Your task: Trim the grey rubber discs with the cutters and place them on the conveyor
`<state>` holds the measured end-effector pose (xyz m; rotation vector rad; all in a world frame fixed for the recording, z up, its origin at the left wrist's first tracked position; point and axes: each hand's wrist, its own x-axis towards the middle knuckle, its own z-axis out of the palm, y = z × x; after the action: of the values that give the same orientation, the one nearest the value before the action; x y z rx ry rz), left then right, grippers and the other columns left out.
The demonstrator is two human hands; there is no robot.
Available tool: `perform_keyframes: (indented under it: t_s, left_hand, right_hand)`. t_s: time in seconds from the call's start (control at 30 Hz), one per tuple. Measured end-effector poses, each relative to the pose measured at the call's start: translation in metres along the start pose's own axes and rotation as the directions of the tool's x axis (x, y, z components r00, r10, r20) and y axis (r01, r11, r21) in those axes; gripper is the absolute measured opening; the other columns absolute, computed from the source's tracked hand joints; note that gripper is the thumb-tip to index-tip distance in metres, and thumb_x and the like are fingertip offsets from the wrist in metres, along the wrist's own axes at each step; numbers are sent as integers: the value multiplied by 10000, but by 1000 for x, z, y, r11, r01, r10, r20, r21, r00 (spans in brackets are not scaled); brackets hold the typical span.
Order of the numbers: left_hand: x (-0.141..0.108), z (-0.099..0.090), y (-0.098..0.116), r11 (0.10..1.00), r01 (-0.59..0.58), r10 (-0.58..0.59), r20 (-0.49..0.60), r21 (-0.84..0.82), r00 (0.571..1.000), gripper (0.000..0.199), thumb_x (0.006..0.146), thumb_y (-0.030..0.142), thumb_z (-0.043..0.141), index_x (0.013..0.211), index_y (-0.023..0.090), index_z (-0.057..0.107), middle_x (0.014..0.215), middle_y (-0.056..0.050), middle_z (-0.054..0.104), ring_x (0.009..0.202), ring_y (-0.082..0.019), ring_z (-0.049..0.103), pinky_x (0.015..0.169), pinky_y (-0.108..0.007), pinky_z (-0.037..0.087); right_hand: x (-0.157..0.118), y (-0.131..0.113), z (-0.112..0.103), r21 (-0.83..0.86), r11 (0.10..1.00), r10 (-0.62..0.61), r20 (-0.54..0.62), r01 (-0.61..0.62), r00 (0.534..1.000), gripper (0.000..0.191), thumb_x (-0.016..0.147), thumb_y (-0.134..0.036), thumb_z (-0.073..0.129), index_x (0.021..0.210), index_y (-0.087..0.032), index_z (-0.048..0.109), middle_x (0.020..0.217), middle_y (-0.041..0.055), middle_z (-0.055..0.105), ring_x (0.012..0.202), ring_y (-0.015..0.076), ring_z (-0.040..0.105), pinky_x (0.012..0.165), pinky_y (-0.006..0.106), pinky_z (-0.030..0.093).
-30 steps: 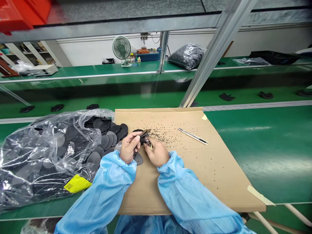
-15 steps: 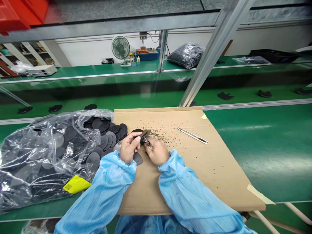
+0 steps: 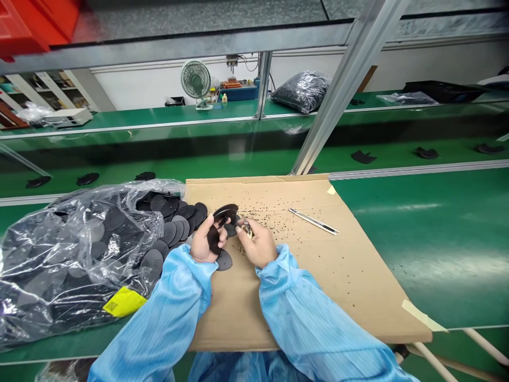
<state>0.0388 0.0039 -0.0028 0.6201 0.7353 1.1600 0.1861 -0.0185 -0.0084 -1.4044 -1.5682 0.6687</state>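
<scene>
The left hand is curled tight around black discs, lifted over the cardboard sheet. The right hand pinches a small metal tool just beside them.

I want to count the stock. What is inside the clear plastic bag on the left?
The plastic bag holds many flat black oval pieces, some spilling from its mouth onto the cardboard sheet. Those deeper in the bag are covered by others and by glare.

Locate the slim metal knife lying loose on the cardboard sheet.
In the head view, the knife lies on the cardboard sheet toward its far right part, right of the right hand and apart from it, beside the scattered black specks.
</scene>
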Motion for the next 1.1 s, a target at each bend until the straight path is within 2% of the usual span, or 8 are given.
perform_keyframes:
  t_s: [0.23,0.4,0.57,0.67,0.8,0.87,1.0,1.1]
  left_hand:
    - [-1,1,13,974,167,-161,47,-155,986,401,854,491,495,897,109,608,841,-104,613,459,-59,363,353,-188,256]
    - [0,-2,6,984,166,-162,71,-59,984,453,814,544,535,892,105,610,836,-105,620,444,-60,376,347,-196,237]
    - [-1,-3,-10,952,-17,-3,63,306,998,475,748,501,670,1030,122,613,550,8,515,409,-68,388,345,-175,209]
    - [-3,-1,-9,958,-12,-3,52,288,999,495,731,482,693,1072,134,603,599,8,525,438,-67,409,348,-171,218]
    - [-5,2,5,994,95,-94,37,-57,995,455,710,384,691,1089,157,583,926,-78,605,612,-109,525,416,-192,334]
    - [-4,3,11,976,147,-144,26,-160,989,382,737,337,646,1057,140,580,965,-109,615,671,-142,556,476,-228,399]
    - [0,6,14,964,179,-191,-42,-198,981,389,878,472,468,1000,115,563,863,-127,623,594,-146,545,456,-244,402]
    - [2,8,10,985,107,-121,-106,-134,987,500,896,573,404,1005,111,560,767,-90,599,508,-112,492,394,-212,347]
  right_hand:
    - [1,0,0,138,989,59,-113,-43,992,240,832,-357,558,983,-183,624,737,9,623,676,150,573,671,271,463]
    - [3,0,0,314,947,98,-110,-59,989,273,812,-391,587,995,-190,601,724,-9,572,658,134,536,671,277,458]
    - [8,-1,-3,660,670,276,203,-340,939,506,770,-532,611,1158,-217,534,619,-51,532,481,99,434,476,234,365]
    - [10,-2,-4,700,599,290,261,-387,921,465,731,-587,633,978,-196,585,639,-30,563,479,92,443,460,226,339]
    - [12,1,0,687,664,334,82,-296,939,392,695,-548,690,757,-196,529,565,-65,468,476,81,406,478,225,322]
    - [12,6,2,649,725,323,-21,-233,946,351,683,-478,720,731,-198,514,574,-68,453,505,84,403,510,230,340]
    - [11,13,4,518,841,241,-104,-154,965,260,693,-377,706,771,-200,533,639,-53,495,597,108,455,590,244,386]
    - [9,13,2,422,897,190,-97,-133,977,255,714,-378,685,843,-205,550,678,-40,543,635,129,496,624,259,415]
